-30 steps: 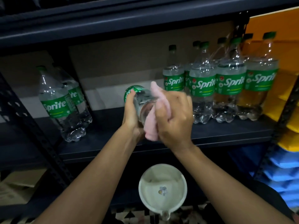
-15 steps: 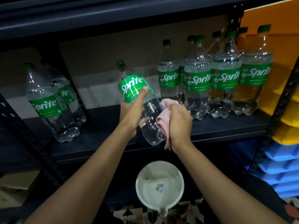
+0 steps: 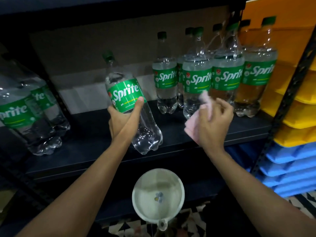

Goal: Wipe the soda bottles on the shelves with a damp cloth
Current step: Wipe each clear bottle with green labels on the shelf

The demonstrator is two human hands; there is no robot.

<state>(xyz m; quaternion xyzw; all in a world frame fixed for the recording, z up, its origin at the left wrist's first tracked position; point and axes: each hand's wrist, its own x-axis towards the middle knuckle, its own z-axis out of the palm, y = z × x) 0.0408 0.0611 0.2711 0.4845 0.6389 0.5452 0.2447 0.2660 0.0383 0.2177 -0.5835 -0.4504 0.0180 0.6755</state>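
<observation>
Left grip (image 3: 122, 122): thumb and fingers wrapped round one Sprite bottle (image 3: 125, 94) at its label; bottle tilted, base low over the shelf (image 3: 89, 134), contact unclear.
Right grip (image 3: 215, 124): fingers loosely curled, holding the pink cloth (image 3: 195, 122), apart from that bottle.
Standing bottles (image 3: 196, 79): just beyond the right grip.
Two bottles (image 3: 18, 112): well left of the left grip.
White jug (image 3: 181, 194): below, between the forearms.

A dark metal shelving unit (image 3: 85, 137) filled most of the frame, and its perforated upright post (image 3: 289, 93) slanted down the right side. A brown cardboard back panel (image 3: 85, 53) ran behind the shelf. At far right, stacked yellow plastic bins (image 3: 294, 113) sat above stacked blue plastic bins (image 3: 290, 168). At bottom centre, a round white plastic jug (image 3: 158, 194) stood over a black-and-white patterned tile floor (image 3: 195, 218). The light was dim.
</observation>
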